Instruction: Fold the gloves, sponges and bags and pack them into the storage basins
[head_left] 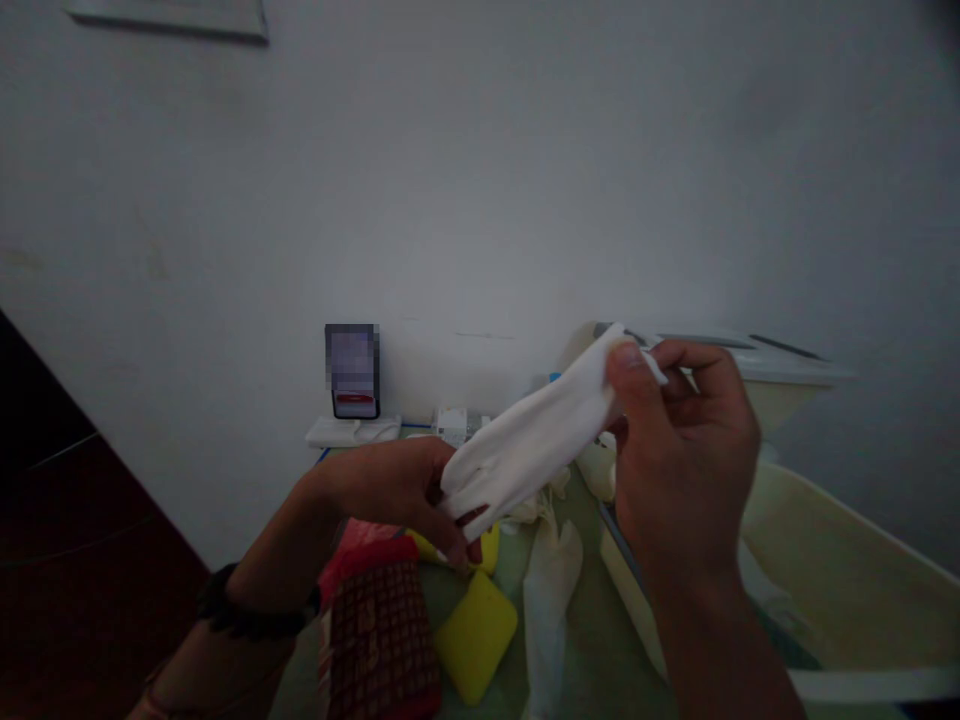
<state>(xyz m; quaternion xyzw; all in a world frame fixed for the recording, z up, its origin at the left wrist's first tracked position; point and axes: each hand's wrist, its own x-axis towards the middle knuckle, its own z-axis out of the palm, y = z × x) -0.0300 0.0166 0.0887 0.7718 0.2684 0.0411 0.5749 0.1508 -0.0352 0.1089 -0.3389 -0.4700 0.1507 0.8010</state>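
Note:
A white glove [529, 440] is stretched slantwise between my two hands, above the table. My left hand [427, 500] closes on its lower end, where narrow finger parts show. At its upper end my right hand [679, 430] pinches the edge between thumb and fingers. Below the held glove lies a pale, cream-coloured glove [553, 600] on the greenish table [499, 690]. Beside that glove rests a yellow sponge [478, 635], and another yellow piece [489, 548] shows partly behind my left fingers.
A dark red patterned cloth [382, 640] lies near my left forearm. At the right stands a cream basin [840, 540], with a lidded pale container [795, 375] behind it. A phone [354, 370] leans upright against the wall on a white power strip [352, 432].

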